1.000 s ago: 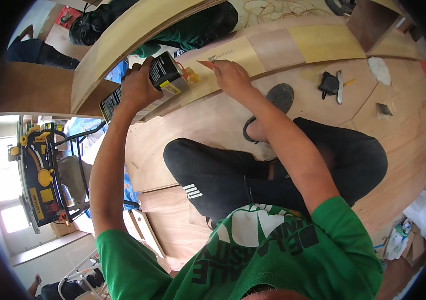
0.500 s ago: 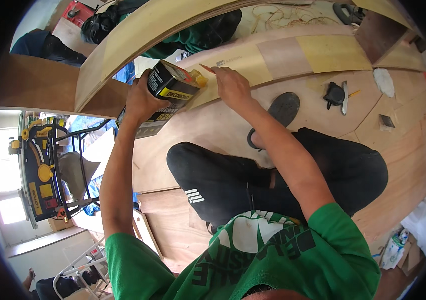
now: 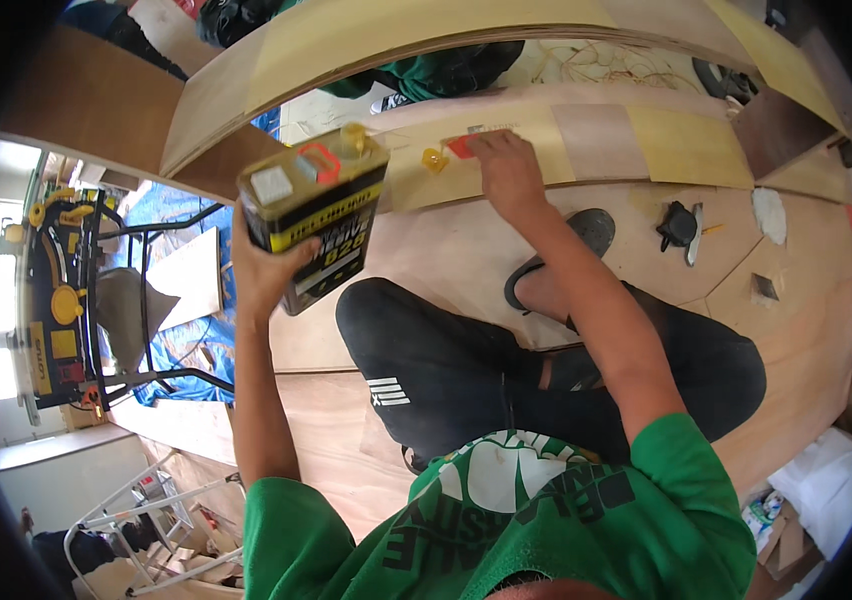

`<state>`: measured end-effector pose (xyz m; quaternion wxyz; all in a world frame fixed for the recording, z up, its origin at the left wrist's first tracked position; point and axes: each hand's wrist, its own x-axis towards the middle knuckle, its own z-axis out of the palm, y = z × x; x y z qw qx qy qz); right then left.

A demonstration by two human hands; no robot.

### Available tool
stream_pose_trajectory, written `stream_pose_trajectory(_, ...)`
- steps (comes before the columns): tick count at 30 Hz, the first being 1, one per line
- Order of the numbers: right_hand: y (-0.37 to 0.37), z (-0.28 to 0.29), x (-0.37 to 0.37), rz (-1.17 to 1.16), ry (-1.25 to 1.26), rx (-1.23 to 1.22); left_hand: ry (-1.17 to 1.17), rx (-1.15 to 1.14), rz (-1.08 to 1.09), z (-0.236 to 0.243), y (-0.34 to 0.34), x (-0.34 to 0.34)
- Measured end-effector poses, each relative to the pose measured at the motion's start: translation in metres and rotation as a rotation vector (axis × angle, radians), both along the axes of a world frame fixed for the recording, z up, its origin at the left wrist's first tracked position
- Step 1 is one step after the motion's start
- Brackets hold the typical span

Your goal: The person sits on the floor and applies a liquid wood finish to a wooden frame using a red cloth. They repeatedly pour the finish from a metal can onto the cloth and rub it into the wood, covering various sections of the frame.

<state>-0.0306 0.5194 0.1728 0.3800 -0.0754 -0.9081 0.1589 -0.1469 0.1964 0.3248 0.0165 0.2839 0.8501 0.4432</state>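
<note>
two bare forearms reached out of the sleeves of a green shirt (image 3: 546,515): the left one ran almost straight forward, the right one slanted forward and leftward over black trousers (image 3: 426,350).

past the left knee, the left hand (image 3: 268,268) was wrapped around the side of a rectangular black and yellow can (image 3: 331,225), thumb laid across the labelled front, fingers hidden behind. the can's top faced upward, with its amber-smeared spout (image 3: 354,138) at the far right corner and a red handle (image 3: 318,165) beside it. its long axis ran from that top down to a base nearer the person, roughly upright; the front was turned toward the person and slightly right. whether the base touched the wooden floor (image 3: 386,240) could not be told.

farther forward, the right hand (image 3: 511,180), knuckles up, pinched a flat red spreader (image 3: 460,147) between thumb and fingers. the spreader pointed left, low over a curved board (image 3: 681,150), just beside a blob of amber glue (image 3: 434,160).

to the right on the floor lay a black tape measure (image 3: 678,226). beyond the upper curved panel (image 3: 416,35), someone's dark green clothing (image 3: 446,72) showed.
</note>
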Motion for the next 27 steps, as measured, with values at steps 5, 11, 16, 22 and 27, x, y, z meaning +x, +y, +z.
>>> stream_pose_trajectory(5,0.006,-0.002,-0.008,0.038,-0.259,0.09,0.121,0.097,0.381,-0.045,-0.08,0.066)
stream_pose_trajectory(11,0.003,-0.012,-0.034,0.012,-0.343,0.061,0.131,0.53,0.875,-0.132,-0.131,0.046)
stream_pose_trajectory(16,-0.005,0.01,-0.057,-0.003,-0.397,0.06,0.08,0.678,1.05,-0.196,-0.14,0.047)
stream_pose_trajectory(22,-0.015,0.003,-0.059,0.058,-0.595,0.082,-0.023,0.324,0.807,-0.206,-0.136,0.067)
stream_pose_trajectory(27,-0.016,0.014,-0.057,0.006,-0.333,0.052,-0.43,0.528,1.106,-0.212,-0.134,0.114)
